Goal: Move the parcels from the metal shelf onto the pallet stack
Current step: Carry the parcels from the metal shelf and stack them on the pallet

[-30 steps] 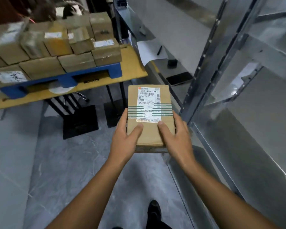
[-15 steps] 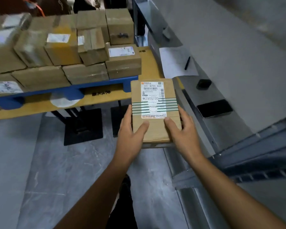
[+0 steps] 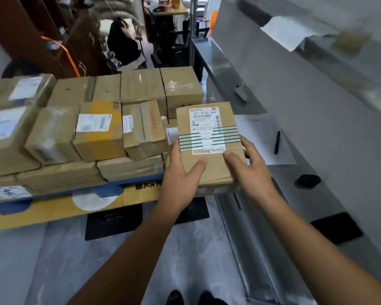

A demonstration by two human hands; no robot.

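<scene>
I hold a flat brown parcel (image 3: 207, 119) with a white shipping label and green stripes across it. My left hand (image 3: 182, 177) grips its near left edge, thumb on top. My right hand (image 3: 249, 166) grips the near right edge the same way. The parcel hangs in the air at the right end of the pallet stack, over its front corner. Several cardboard parcels (image 3: 97, 130) are piled there on a blue pallet (image 3: 132, 182), which lies on a yellow board (image 3: 53, 208). The metal shelf (image 3: 284, 133) runs along my right side.
On the metal shelf lie a sheet of paper (image 3: 262, 137) with a black pen (image 3: 277, 142), a small black object (image 3: 307, 181) and a dark flat device (image 3: 337, 227). Black table feet (image 3: 112, 221) stand on the grey floor. Dark cabinets and clutter fill the background.
I have stepped toward the pallet stack, carrying the parcel forward and up. It now hangs level with the stacked boxes at the right end. Both hands keep the same grip.
</scene>
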